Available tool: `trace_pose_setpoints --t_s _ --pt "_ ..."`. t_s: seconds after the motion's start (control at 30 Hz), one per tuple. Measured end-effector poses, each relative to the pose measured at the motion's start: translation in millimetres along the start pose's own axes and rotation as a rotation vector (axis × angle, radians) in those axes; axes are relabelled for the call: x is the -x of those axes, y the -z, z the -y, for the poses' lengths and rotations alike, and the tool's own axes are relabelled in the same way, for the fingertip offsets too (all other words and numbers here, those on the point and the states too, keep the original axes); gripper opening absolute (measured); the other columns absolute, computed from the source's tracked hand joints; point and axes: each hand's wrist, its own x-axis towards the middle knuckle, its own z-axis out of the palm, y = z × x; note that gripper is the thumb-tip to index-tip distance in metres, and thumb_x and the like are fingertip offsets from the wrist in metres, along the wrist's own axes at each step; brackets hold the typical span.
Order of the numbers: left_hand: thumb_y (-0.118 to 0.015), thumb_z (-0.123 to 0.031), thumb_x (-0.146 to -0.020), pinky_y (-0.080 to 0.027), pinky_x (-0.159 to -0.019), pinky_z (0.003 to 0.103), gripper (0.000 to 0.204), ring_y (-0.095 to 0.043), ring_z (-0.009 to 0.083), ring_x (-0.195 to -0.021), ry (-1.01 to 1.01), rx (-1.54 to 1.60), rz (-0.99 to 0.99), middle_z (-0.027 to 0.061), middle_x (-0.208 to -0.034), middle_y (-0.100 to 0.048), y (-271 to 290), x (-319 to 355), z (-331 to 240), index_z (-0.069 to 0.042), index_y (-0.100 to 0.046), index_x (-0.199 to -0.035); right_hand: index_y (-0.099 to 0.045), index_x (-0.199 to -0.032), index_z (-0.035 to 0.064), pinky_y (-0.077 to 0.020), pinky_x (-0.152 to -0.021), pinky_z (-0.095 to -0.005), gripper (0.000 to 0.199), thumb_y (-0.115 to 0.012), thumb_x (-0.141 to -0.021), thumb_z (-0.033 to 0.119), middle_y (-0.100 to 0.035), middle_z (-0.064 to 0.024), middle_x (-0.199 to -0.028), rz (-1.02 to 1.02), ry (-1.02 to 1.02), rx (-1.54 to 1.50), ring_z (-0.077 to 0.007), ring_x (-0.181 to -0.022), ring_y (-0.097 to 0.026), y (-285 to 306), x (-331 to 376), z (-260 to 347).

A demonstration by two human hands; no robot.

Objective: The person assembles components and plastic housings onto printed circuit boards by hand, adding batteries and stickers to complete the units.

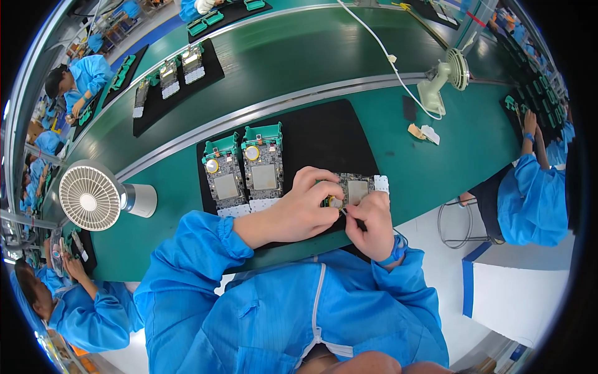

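A grey circuit board [357, 189] with a square metal shield and a white end lies on the black mat in front of me. My left hand [305, 206] is closed over the board's left end, its fingers curled around the edge. Pressed together at the board's near edge, the fingertips of my right hand [374, 227] pinch something too small to make out. To the left, a circuit board [263, 168] and another circuit board [224, 177] lie side by side, each with a green plastic piece at its far end and a yellow-rimmed round part.
A white fan [90, 195] stands at the left; a pale green fan [445, 78] stands at the back right beside scraps [430, 134]. Beyond a metal rail runs a green conveyor [286, 59] carrying a black mat [208, 78] with boards. Co-workers in blue sit on both sides.
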Motion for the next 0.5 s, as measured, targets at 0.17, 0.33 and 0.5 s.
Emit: trace_pose_setpoints --t_s 0.17,0.33,0.5 --pt "-0.073 -0.006 -0.072 -0.036 -0.093 0.053 0.019 -0.047 0.0353 -0.113 0.01 0.038 -0.038 0.0083 -0.108 -0.052 -1.1 -1.5 0.6 -0.009 -0.053 -0.071 -0.058 -0.094 0.0078 -0.0394 -0.068 -0.0387 0.031 -0.069 -0.068 -0.006 -0.055 -0.005 -0.072 0.093 0.046 -0.002 -0.0262 -0.067 -0.053 3.4 -8.8 -5.8" --pt "-0.073 -0.005 -0.072 -0.036 -0.093 0.052 0.02 -0.048 0.0351 -0.113 0.02 0.046 -0.037 0.0076 -0.108 -0.052 -2.5 -2.9 -0.5 -0.009 -0.053 -0.071 -0.056 -0.091 0.0072 -0.0405 -0.068 -0.0393 0.03 -0.069 -0.068 -0.007 -0.058 -0.0079 -0.077 0.086 0.014 -0.119 -0.0276 -0.068 -0.054 1.5 -4.7 -12.7" --pt "-0.073 -0.005 -0.073 -0.036 -0.093 0.052 0.02 -0.048 0.0352 -0.113 0.031 0.065 -0.025 0.0074 -0.107 -0.052 -1.8 -2.8 2.6 -0.009 -0.054 -0.071 -0.056 -0.091 0.0067 -0.0405 -0.069 -0.0391 0.029 -0.069 -0.069 -0.007 -0.058 -0.0082 -0.078 0.092 -0.047 -0.206 -0.0279 -0.069 -0.054 2.5 -5.0 -16.1"
